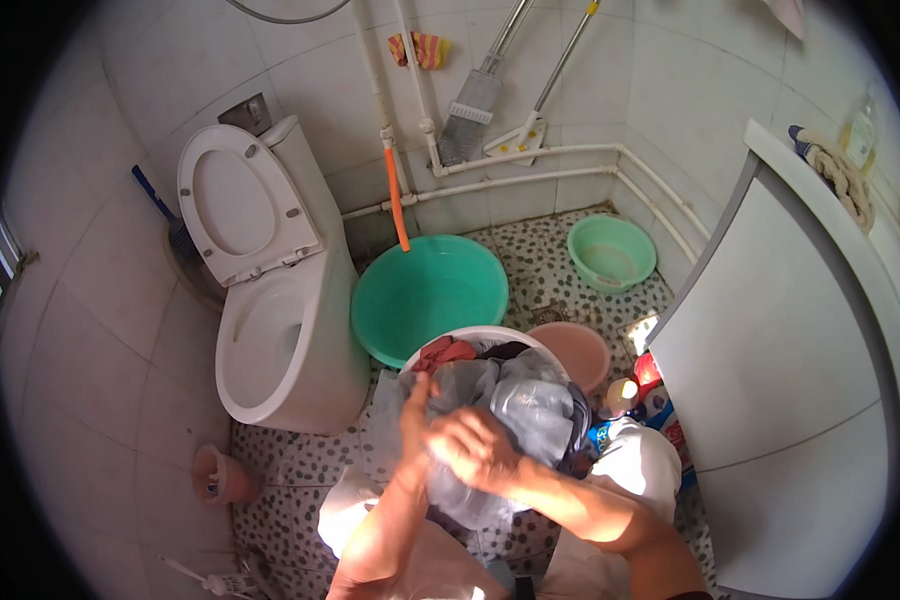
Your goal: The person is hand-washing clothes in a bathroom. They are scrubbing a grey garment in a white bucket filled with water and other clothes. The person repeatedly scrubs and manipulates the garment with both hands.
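Note:
A sheer grey sheet (461, 499), thin fabric or plastic, spreads over a heap of laundry and hangs towards my knees. My left hand (418, 424) lies against it, index finger pointing up; whether it grips the sheet is unclear. Crossing close over its wrist, my right hand (474, 450) is blurred, its fingers curled on the sheet. Beneath the hands stands a white tub (487, 331), mostly hidden by its load. A rust-red cloth (446, 352) and dark garments (504, 349) show at its far rim.
A teal basin (450, 300) sits behind the tub, an orange hose (395, 199) dangling over its edge. The toilet (330, 352) is at left, lid up. Beyond are a pink basin (574, 352) and a green basin (611, 255). Packages (649, 375) crowd beside the grey-edged panel (787, 360) at right.

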{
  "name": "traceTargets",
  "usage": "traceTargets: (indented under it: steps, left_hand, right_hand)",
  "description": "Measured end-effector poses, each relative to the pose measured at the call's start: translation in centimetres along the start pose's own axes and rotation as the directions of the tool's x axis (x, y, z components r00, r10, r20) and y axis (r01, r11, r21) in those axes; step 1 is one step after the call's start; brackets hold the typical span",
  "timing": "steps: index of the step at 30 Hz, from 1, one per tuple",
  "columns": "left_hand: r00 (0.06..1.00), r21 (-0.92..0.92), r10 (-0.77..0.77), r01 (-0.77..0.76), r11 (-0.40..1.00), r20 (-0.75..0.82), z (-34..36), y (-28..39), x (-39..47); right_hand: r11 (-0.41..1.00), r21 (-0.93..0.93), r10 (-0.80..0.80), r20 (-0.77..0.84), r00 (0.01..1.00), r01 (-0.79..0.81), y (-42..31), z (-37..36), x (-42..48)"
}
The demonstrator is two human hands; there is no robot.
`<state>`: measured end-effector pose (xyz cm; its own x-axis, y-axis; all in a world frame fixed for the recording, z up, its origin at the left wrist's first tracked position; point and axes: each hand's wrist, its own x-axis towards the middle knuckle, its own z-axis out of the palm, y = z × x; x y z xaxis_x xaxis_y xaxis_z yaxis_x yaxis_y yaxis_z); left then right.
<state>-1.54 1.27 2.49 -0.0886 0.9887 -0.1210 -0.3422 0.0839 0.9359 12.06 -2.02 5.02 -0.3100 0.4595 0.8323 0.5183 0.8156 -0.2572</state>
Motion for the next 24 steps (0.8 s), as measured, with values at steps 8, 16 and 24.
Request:
traceTargets:
  steps: [8,16,24]
  left_hand:
    - [0.988,-0.178,-0.151,0.145,0.973,-0.024,2.3,0.1,-0.8]
    - [0.922,-0.434,-0.263,0.368,0.822,0.284,-1.0,-2.1,0.8]
    - [0.944,-0.335,-0.328,0.297,0.894,-0.039,1.9,0.4,-0.5]
  right_hand:
    - [0.953,0.097,0.300,-0.140,0.944,-0.288,3.2,0.7,0.1]
    - [0.997,-0.061,-0.060,-0.094,0.994,0.054,2.1,1.4,-0.8]
    - [0.971,0.174,0.181,-0.083,0.980,-0.165,1.0,-0.2,0.0]
